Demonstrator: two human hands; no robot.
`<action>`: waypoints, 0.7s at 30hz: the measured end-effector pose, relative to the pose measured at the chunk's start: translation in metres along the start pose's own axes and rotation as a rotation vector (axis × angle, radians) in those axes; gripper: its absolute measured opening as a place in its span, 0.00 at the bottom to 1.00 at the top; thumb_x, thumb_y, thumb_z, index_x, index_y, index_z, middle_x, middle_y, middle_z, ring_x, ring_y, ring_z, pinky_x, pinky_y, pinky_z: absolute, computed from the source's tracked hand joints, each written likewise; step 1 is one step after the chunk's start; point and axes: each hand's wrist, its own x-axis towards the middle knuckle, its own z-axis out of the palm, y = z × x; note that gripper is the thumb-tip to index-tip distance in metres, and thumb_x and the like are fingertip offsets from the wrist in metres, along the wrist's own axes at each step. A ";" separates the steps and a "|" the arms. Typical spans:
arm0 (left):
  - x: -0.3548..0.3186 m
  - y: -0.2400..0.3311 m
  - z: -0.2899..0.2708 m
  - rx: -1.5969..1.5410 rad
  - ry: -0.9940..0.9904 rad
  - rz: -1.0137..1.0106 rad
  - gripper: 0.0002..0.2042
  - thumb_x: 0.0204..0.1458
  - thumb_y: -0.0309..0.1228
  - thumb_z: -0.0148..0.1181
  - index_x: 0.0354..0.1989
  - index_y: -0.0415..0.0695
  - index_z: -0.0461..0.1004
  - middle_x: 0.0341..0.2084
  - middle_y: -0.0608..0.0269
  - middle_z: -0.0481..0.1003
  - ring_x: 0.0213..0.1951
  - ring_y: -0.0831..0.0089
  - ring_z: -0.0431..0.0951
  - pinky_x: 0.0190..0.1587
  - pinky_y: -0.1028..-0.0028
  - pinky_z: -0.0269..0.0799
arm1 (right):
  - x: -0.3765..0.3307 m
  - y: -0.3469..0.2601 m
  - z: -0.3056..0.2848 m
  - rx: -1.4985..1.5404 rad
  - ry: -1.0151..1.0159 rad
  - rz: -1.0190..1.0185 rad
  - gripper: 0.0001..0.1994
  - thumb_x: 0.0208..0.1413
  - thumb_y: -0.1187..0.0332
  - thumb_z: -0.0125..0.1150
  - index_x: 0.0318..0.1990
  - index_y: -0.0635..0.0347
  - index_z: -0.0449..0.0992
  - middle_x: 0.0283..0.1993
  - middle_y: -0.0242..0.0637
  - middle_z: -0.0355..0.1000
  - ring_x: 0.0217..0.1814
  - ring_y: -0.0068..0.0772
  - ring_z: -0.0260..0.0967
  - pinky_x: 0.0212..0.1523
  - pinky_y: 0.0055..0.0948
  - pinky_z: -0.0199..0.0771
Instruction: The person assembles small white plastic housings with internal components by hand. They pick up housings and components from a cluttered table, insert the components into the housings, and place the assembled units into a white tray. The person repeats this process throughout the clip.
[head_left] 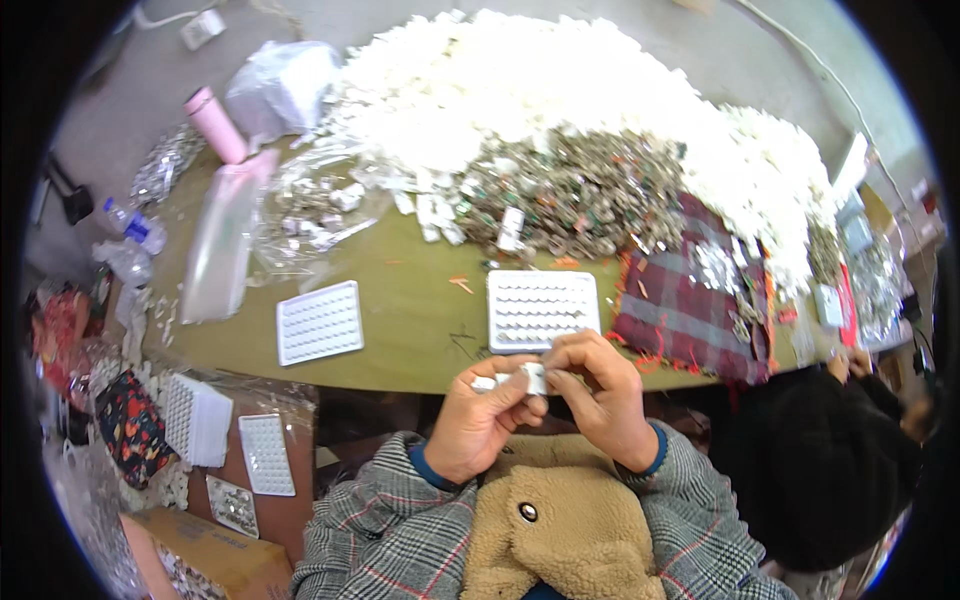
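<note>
Close in front of my body, both hands meet just off the near edge of the table. My left hand [478, 425] is closed on a small white piece [535, 378]. Another bit of white pokes out by its thumb. Thumb and fingers of my right hand [606, 398] pinch at the same white piece from the other side; whether a smaller part sits between them cannot be made out. Just beyond the hands lies a white tray [493, 312] with rows of small dark and silvery parts. A second white tray [320, 322] with rows of small round spots rests further left.
Across the far side spreads a big heap of white pieces [540, 80], with a pile of small metallic parts [580, 190] before it. A plaid cloth [690, 300] lies right, a pink bottle [215, 125] stands far left. A person in black [810, 450] sits at right.
</note>
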 end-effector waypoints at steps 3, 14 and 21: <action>-0.001 -0.001 0.001 0.052 0.058 -0.003 0.11 0.61 0.26 0.59 0.49 0.34 0.73 0.35 0.56 0.79 0.32 0.71 0.82 0.37 0.75 0.81 | 0.002 0.002 0.006 -0.050 0.010 -0.001 0.07 0.49 0.87 0.59 0.35 0.68 0.73 0.39 0.41 0.71 0.39 0.30 0.71 0.39 0.25 0.71; 0.023 0.113 0.039 0.924 0.002 0.404 0.10 0.57 0.27 0.64 0.45 0.39 0.75 0.32 0.60 0.79 0.25 0.76 0.80 0.23 0.80 0.76 | 0.008 0.006 -0.029 -0.078 0.151 -0.072 0.08 0.50 0.83 0.64 0.38 0.69 0.78 0.39 0.43 0.75 0.38 0.35 0.75 0.41 0.28 0.74; 0.092 0.235 0.002 2.556 0.598 1.047 0.12 0.48 0.25 0.64 0.41 0.36 0.78 0.26 0.53 0.79 0.22 0.68 0.79 0.26 0.69 0.76 | -0.008 0.025 -0.055 -0.090 0.165 -0.054 0.06 0.50 0.83 0.64 0.37 0.69 0.78 0.38 0.43 0.75 0.37 0.35 0.75 0.40 0.27 0.73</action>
